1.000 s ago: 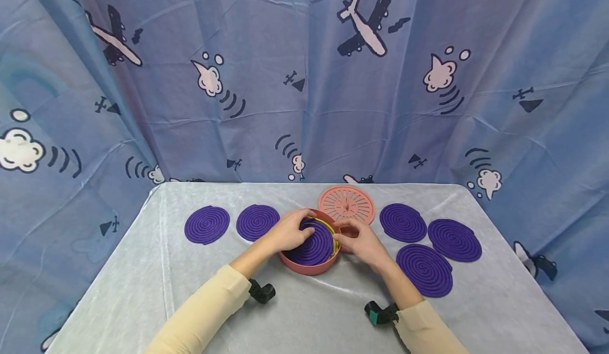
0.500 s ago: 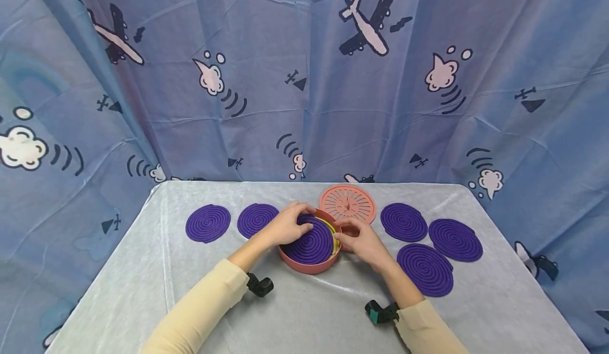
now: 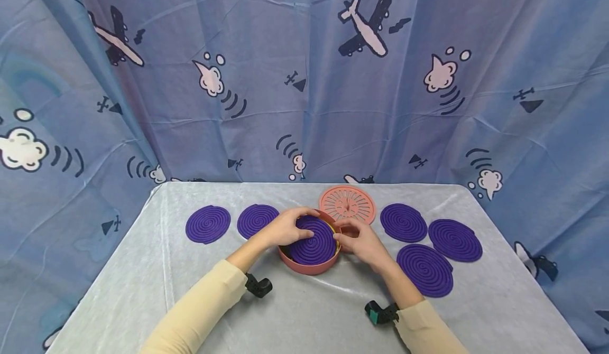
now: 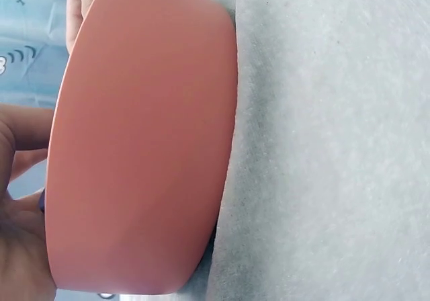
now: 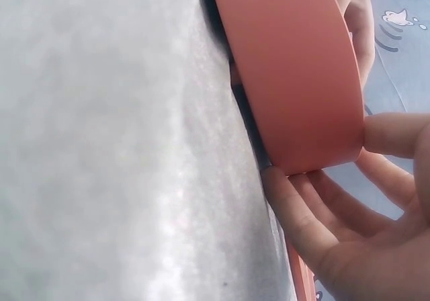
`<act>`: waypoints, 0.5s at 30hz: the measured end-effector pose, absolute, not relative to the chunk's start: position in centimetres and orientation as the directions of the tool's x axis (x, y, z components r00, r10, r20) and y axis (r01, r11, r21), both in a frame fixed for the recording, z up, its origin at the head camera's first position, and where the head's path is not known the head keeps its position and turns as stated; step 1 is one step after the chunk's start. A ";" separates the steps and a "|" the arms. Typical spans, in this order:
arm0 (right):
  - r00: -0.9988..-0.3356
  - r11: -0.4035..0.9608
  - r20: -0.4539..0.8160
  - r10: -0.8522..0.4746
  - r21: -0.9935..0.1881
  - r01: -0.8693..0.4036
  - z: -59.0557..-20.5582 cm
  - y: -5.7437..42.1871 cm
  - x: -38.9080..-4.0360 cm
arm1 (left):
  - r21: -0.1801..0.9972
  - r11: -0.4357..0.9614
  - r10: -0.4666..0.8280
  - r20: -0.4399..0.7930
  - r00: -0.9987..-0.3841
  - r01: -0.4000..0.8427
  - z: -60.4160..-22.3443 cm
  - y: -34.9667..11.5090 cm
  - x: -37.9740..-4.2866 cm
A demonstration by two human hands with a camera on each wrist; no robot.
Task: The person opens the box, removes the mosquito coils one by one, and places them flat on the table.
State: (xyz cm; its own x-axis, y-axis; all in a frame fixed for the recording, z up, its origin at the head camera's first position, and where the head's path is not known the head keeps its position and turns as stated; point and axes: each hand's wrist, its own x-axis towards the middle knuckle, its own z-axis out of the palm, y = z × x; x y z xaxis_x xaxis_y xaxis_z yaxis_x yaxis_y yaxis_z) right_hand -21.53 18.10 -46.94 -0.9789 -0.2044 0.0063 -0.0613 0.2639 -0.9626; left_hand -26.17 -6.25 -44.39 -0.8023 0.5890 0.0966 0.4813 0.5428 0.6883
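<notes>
A purple spiral mosquito coil (image 3: 314,248) lies inside the round orange-pink box (image 3: 308,270), with a thin yellow edge showing beside it. My left hand (image 3: 284,229) reaches over the box's left rim and grips this coil, thumb on its top face and fingers at its far edge. On the opposite side, my right hand (image 3: 360,241) holds the box wall, thumb at the rim. In the right wrist view its fingers (image 5: 302,224) curl against the outside of the wall. The box wall (image 4: 144,133) hides the coil in the left wrist view.
Behind the box lies a slotted orange-pink lid (image 3: 347,195). Two purple coils, one farther left (image 3: 208,224) and another nearer (image 3: 254,221), lie flat on the white-covered table (image 3: 304,317). Several more coils (image 3: 424,270) lie to the right. A patterned blue curtain (image 3: 304,95) hangs behind.
Inside the box the purple coil has shifted slightly right, covering more of the yellow edge. My left hand has moved a little with it; the right hand keeps its hold.
</notes>
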 end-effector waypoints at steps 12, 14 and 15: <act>-0.979 0.280 0.008 -0.205 -0.958 -0.066 -46.4 18.0 -21.2 | 0.726 0.528 0.570 0.081 -0.818 0.440 -44.4 -6.2 -25.8; -0.979 0.280 0.009 -0.202 -0.958 -0.066 -46.3 18.0 -21.2 | 0.735 0.519 0.564 0.089 -0.821 0.436 -44.3 -6.3 -25.8; -0.979 0.278 0.012 -0.204 -0.958 -0.070 -46.3 18.0 -21.2 | 0.738 0.514 0.563 0.095 -0.821 0.438 -44.2 -6.3 -25.7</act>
State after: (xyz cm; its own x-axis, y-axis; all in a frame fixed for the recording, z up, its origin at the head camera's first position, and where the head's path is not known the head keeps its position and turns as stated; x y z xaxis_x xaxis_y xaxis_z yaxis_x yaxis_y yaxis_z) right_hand -21.19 17.96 -46.34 -0.9789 -0.2040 0.0121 -0.0699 0.2785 -0.9579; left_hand -25.71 -6.32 -44.16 -0.8209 0.5632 0.0949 0.4379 0.5140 0.7376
